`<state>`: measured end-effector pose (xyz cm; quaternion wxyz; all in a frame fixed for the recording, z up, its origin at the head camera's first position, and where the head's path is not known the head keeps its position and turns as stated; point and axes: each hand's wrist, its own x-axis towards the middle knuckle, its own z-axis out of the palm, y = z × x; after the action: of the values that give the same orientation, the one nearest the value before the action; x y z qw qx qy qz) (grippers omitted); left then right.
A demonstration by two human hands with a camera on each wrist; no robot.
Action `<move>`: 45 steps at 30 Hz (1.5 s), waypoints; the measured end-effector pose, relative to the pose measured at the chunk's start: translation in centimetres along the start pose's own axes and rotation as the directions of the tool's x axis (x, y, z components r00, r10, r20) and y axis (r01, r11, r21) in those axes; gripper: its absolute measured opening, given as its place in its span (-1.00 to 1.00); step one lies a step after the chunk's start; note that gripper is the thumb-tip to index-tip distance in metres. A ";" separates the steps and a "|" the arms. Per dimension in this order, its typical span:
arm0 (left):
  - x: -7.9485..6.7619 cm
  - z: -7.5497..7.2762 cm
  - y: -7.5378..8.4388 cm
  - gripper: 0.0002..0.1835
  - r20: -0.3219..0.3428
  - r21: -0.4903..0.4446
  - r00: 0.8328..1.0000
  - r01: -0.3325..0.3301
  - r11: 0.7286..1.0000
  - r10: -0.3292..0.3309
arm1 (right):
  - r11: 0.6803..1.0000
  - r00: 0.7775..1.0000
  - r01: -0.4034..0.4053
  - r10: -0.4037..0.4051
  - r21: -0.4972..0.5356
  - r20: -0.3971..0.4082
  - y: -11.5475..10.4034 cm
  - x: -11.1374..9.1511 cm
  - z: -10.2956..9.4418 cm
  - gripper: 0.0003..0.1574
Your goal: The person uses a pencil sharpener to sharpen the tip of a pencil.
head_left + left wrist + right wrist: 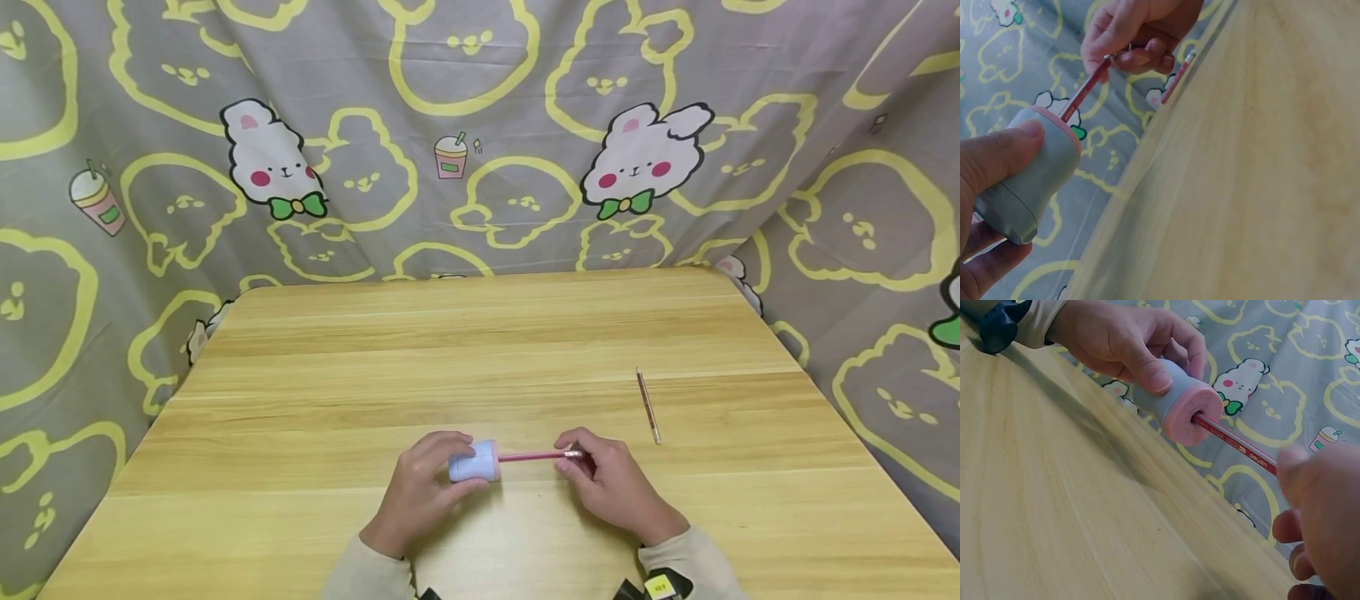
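Observation:
My left hand (429, 479) grips a light blue pencil sharpener (472, 462) with a pink end face, held sideways above the table. A red pencil (528, 457) sticks out of the hole in that pink face (1194, 415); its other tip is hidden inside. At the eraser end, the thumb and fingertips of my right hand (611, 479) pinch the pencil. In the left wrist view, the left thumb lies along the sharpener's body (1047, 169). A second pencil (648, 407) with a white eraser lies on the table, beyond the right hand.
The wooden table (450, 350) stretches out in front, its far edge against a grey curtain (510, 75) with yellow outlines and cartoon bears. The curtain also runs along the left and right sides. A small reddish speck (538, 496) lies on the wood between the hands.

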<state>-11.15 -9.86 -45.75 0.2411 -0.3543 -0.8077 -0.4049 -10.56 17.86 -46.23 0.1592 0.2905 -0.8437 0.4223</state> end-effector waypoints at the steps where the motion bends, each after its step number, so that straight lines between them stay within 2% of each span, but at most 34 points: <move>1: 0.0 0.0 0.0 -0.61 0.001 0.001 1.000 0.001 1.000 -0.001 | 1.000 1.000 -0.004 0.004 0.007 0.003 0.0 0.0 0.0 -0.78; 9: 0.1 0.0 0.1 -0.61 -0.003 -0.004 1.000 -0.006 1.000 0.006 | 1.000 1.000 -0.013 0.013 -0.014 0.002 -0.1 0.0 -0.1 -0.86; 15: 0.1 -0.2 0.3 -0.63 0.023 -0.023 0.999 0.036 0.999 -0.036 | 0.999 1.000 0.011 -0.011 -0.044 -0.006 0.0 0.0 0.0 -0.85; 18: 0.1 -0.2 0.3 -0.63 0.018 -0.020 0.999 0.027 0.999 -0.027 | 0.999 1.000 -0.002 0.002 -0.054 -0.006 0.0 0.0 -0.1 -0.90; 23: 0.1 -0.1 0.2 -0.61 0.002 -0.010 1.000 0.000 1.000 0.000 | 0.999 0.999 -0.036 0.036 -0.039 0.001 -0.1 -0.1 -0.1 -0.78; 33: 0.0 -0.1 0.3 -0.61 -0.002 -0.001 1.000 0.007 1.000 -0.007 | 1.000 1.000 0.015 -0.015 -0.014 -0.010 0.0 0.0 0.0 -0.81; 41: 0.0 -0.1 0.2 -0.61 -0.005 -0.001 1.000 0.002 1.000 -0.002 | 1.000 1.000 -0.017 0.017 0.008 -0.005 -0.2 0.0 -0.1 -0.75; 45: 0.1 -0.1 0.2 -0.61 -0.006 -0.004 1.000 -0.003 1.000 0.003 | 1.000 1.000 -0.001 0.001 -0.002 -0.008 -0.2 0.1 -0.1 -0.77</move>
<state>-11.03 -9.81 -45.52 0.2433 -0.3547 -0.8057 -0.4071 -10.50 17.81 -45.97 0.1624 0.2881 -0.8437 0.4228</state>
